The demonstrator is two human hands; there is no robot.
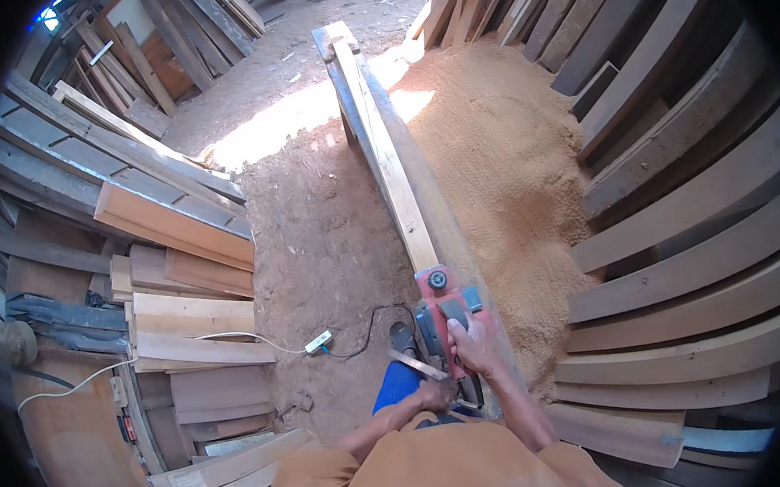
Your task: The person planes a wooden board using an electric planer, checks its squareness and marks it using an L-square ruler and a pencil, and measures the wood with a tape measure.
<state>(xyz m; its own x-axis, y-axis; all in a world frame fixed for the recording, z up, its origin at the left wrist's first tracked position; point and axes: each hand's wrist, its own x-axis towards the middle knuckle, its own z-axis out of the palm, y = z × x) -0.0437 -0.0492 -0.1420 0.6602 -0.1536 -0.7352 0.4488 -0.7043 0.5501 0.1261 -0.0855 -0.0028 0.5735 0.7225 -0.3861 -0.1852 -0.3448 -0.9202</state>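
Red elec. planer [437,305], near end of timber [385,163], approx. 6 o'clock in view. R hand [470,344]: fingers closed round planer's top handle. L hand [437,392]: at planer's rear, 7 o'clock of R hand, beside a thin pale strip [415,364]; finger spread/grip can't be told. Timber lies lengthwise on narrow bench [452,231], running from planer twd. 11 o'clock. Sawdust [520,173] covers floor at 1 o'clock of planer; ext. socket [318,342] w/ cable, 9 o'clock.
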